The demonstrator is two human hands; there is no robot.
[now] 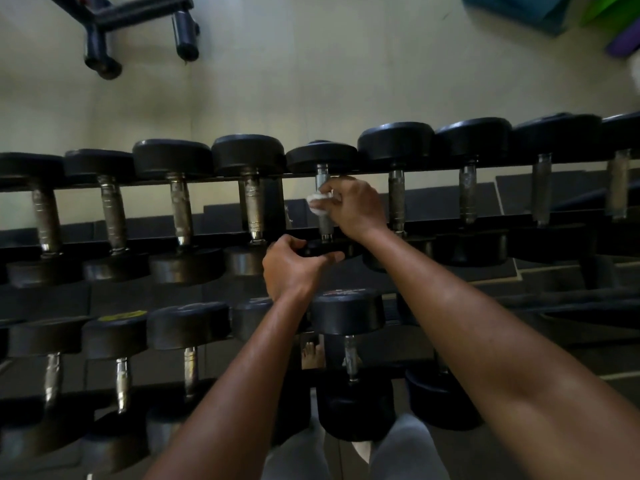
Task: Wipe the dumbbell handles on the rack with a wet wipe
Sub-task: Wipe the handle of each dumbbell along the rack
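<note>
A: Wipe (317, 202), bunched white, pinched in the right hand (353, 207) against the metal handle (324, 216) of the fifth dumbbell from the left on the upper rack (207, 239). Fingers curled tight round wipe and bar together.

B: And the left hand (289, 268)?

A: Closed over the near head (325, 249) of that same dumbbell, thumb and fingers clamped on its black rim. Steadying it, most likely.

B: Which way does the handle lie?

A: Straight away from the body, near head to far head (321, 157). Long axis running front to back, across the rack's two rails. Right hand seated about mid-bar, bare metal showing above and below the fist.

B: So the stroke goes along that axis?

A: Probably, back and forth along the bar, or a twist around it. Right hand already on it; left nearer the body, only on the head.

B: Next handles?

A: Neighbour to the right (396, 202) just beside the right wrist, neighbour to the left (254, 206) near the wipe. Both parallel to the gripped bar. Cannot tell from here which ones are already clean.
</note>
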